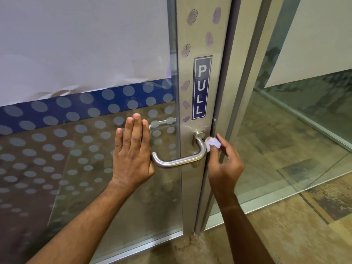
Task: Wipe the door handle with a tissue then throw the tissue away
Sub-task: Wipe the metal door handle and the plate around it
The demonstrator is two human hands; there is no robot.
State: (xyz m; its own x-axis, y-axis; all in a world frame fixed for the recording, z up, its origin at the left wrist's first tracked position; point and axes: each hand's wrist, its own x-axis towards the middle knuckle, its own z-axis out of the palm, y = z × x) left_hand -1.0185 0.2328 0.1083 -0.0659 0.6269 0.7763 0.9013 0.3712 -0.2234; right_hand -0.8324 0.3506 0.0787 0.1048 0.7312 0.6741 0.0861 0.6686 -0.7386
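Note:
A brushed steel lever door handle (179, 161) sticks out from the metal stile of a glass door. My right hand (223, 164) pinches a small crumpled white tissue (213, 143) and presses it against the handle's right bend, close to the round base. My left hand (132, 151) lies flat on the glass with fingers straight and together, its palm edge touching the handle's free left end. It holds nothing.
A blue PULL sign (202, 87) sits on the stile above the handle, with purple fingerprint marks (185, 50) around it. The glass door (76, 149) carries frosted dots and a blue band. A fixed glass panel (304, 121) stands to the right, over brown floor tiles.

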